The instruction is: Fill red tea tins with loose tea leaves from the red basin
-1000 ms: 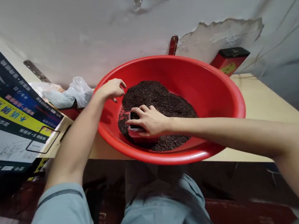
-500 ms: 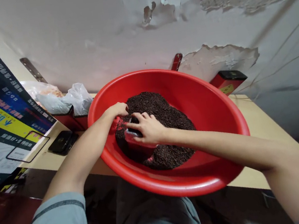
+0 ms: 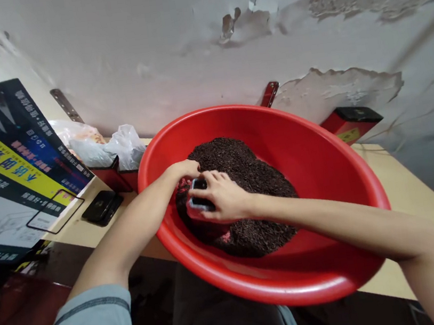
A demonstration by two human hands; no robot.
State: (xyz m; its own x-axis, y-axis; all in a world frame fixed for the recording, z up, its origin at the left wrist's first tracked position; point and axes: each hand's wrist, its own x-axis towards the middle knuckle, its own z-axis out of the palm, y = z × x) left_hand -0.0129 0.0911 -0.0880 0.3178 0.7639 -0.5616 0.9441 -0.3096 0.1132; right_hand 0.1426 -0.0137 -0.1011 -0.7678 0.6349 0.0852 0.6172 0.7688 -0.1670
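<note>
On the pale table (image 3: pixel 418 188), below a wall (image 3: pixel 144 43) (peeling at one and two o'clock), stood a red basin (image 3: pixel 319 169) of dark flakes (image 3: pixel 236 159); at its nine, the right hand (image 3: pixel 226 196) gripped a container (image 3: pixel 199 207), the left hand's (image 3: pixel 186 170) hold unclear.

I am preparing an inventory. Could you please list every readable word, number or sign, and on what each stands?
"不锈钢豪华": yellow band of the large carton; the last character is unclear.
"HUA JIA": small letters on the same band.
Carton's other lettering: too small or blurred to read surely.
Yellow label on the red-and-black box: too small.
Red basin: no lettering seen.
</note>
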